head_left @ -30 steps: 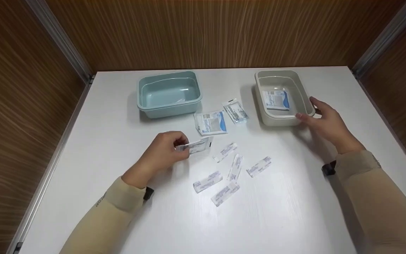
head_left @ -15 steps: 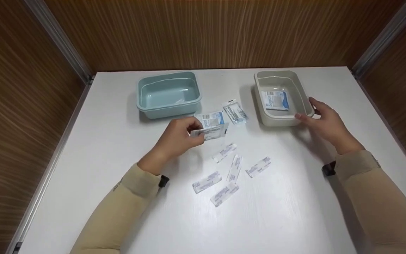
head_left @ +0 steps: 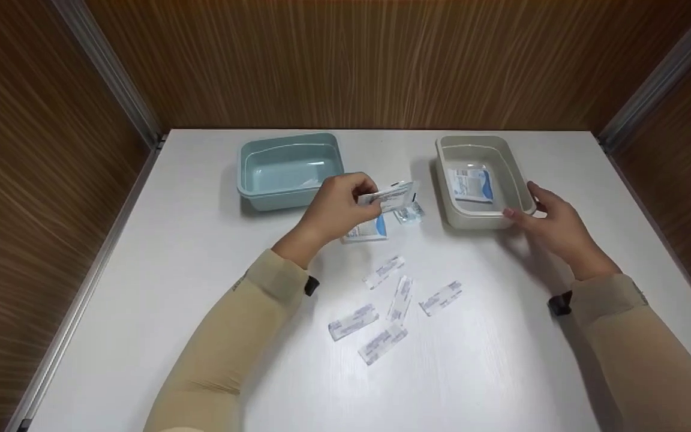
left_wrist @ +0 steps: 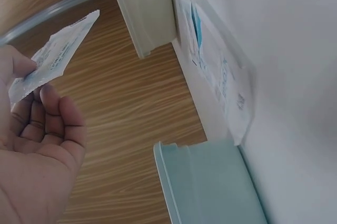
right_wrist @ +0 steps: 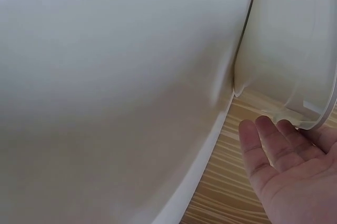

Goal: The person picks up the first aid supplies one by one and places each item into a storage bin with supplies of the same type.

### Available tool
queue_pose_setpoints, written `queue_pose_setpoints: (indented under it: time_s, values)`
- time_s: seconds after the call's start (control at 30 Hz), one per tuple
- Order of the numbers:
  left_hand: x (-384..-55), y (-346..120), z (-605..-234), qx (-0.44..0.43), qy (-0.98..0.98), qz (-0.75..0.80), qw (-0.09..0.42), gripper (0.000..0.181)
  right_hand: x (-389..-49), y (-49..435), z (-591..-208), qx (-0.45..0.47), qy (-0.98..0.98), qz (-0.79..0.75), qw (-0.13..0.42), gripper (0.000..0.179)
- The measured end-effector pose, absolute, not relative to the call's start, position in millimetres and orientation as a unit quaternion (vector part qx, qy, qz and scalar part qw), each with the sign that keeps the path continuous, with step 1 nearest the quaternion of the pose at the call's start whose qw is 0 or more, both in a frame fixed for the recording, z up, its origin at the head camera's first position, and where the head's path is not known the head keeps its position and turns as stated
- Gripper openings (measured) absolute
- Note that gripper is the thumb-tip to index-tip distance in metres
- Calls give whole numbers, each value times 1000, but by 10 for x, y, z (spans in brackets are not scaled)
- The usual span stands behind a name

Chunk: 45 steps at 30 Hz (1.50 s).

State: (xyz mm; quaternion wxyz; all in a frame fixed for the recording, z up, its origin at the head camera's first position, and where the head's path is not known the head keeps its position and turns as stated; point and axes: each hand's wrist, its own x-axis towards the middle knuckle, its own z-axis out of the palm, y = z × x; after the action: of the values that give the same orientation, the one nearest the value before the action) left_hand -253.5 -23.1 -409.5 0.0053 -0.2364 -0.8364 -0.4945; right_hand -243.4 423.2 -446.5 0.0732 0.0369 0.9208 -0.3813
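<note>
My left hand (head_left: 342,207) pinches a small flat sachet (head_left: 396,197) by one end, raised over the middle of the table. In the left wrist view the sachet (left_wrist: 60,53) is between thumb and fingers. Below that hand lie a white-and-blue surgical packet (head_left: 366,231) and a clear packet (head_left: 410,214), both partly hidden. My right hand (head_left: 561,228) grips the near right corner of a beige bin (head_left: 480,222), thumb at the rim. In the right wrist view its fingers (right_wrist: 279,142) reach along the bin's side. Another surgical packet (head_left: 471,185) lies inside the bin.
A light blue bin (head_left: 288,201) stands at the back left, just behind my left hand, with a small pale piece inside. Several wrapped adhesive bandages (head_left: 383,344) lie scattered on the white table (head_left: 471,378). Wood-grain panels (head_left: 369,66) enclose the back and sides.
My left hand has carried the sachet rightward and toward the back, over the loose packets and closer to the beige bin. My right hand stays at the bin's corner. The head view has tilted slightly.
</note>
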Motion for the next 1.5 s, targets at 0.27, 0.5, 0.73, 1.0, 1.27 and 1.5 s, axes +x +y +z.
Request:
queue_pose_setpoints:
  time_s: [0.27,0.5,0.73,1.0,1.27,1.5]
  values:
    - [-2691,89,-4099,-233,-838,-493,-18,10,-2300,4273,-4569,39,921,-381,72,114]
    - [-2779,363,-4118,-238,-828,-507,-31,12,-2217,4328,-4625,54,922,-374,86,115]
    - [-2916,598,-4114,-255,-814,-521,-27,14,-2169,4342,-4652,45,924,-373,69,115]
    - [-3055,900,-4162,-261,-801,-538,-30,14,-2180,4307,-4605,39,929,-364,55,111]
    - [-3148,1232,-4289,-261,-801,-538,-35,20,-2254,4258,-4533,30,924,-380,39,109]
    - [-3186,1370,-4397,-247,-805,-539,-27,21,-2251,4209,-4524,27,921,-386,36,108]
